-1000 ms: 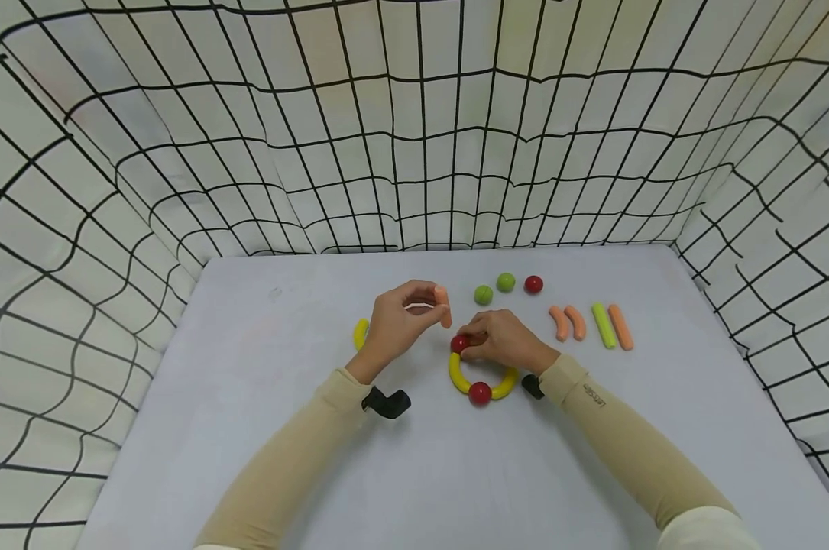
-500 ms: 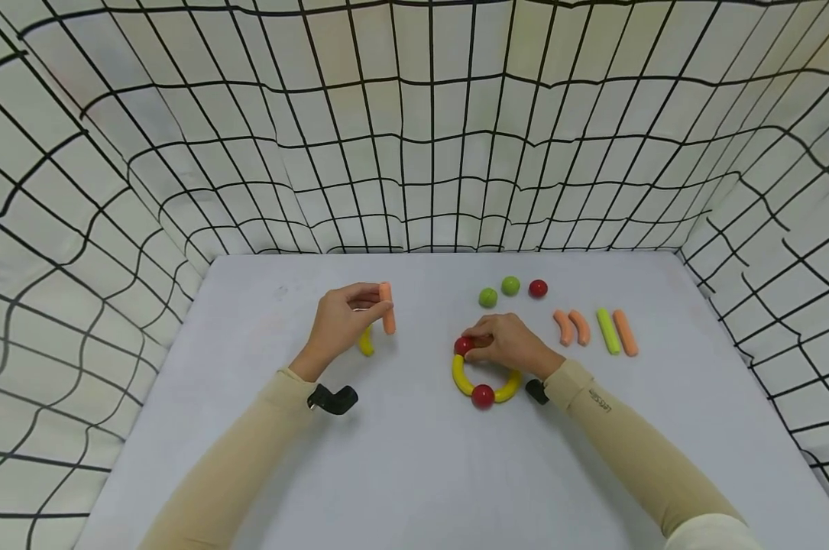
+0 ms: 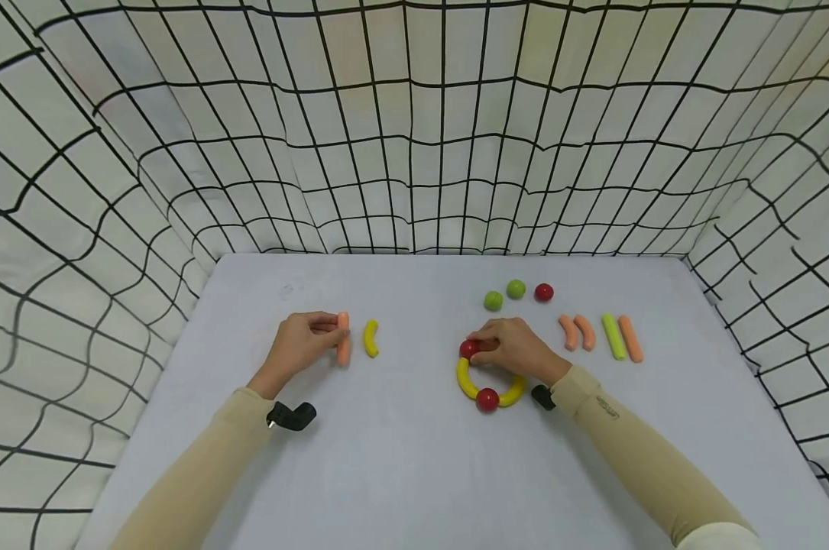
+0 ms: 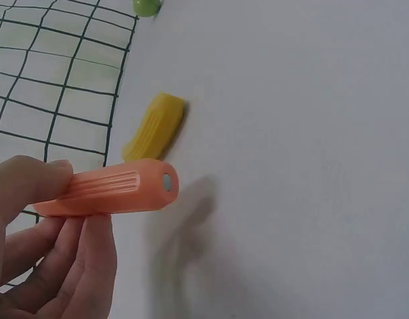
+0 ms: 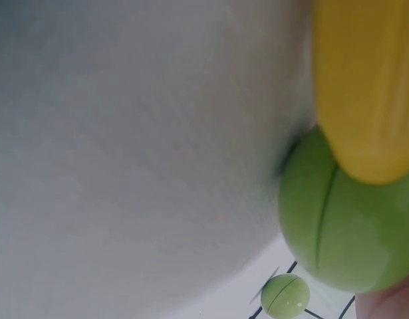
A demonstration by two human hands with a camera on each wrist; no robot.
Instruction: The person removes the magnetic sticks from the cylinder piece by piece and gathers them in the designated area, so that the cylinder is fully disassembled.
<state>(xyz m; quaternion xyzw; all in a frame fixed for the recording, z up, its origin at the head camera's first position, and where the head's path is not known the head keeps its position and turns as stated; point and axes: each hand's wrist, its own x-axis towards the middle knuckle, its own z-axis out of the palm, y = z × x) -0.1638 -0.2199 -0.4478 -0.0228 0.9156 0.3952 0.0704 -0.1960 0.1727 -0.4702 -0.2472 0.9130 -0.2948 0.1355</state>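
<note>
My left hand [image 3: 300, 340] pinches a straight orange magnetic stick [image 3: 343, 338] between thumb and fingers, at the table's left. A round silvery spot shows on that stick's end in the left wrist view. Just right of it lies a curved yellow stick [image 3: 370, 338]. My right hand [image 3: 513, 347] pinches a red ball [image 3: 468, 349]. This ball adjoins a ring of curved yellow sticks [image 3: 465, 380], with another red ball [image 3: 487, 400] at its near side. In the right wrist view, a green ball [image 5: 350, 219] touches a yellow stick [image 5: 370, 86], with a fingertip against the ball.
Behind the right hand sit two green balls [image 3: 516, 289] and a red ball [image 3: 543, 292]. Farther right lie two curved orange sticks [image 3: 584, 333], a straight green stick [image 3: 613, 336] and a straight orange stick [image 3: 630, 338]. Black netting [image 3: 442, 183] encloses the white table [image 3: 400, 473].
My left hand has moved left and down from beside the ring, carrying the orange stick past the loose yellow stick. My right hand stays at the red ball.
</note>
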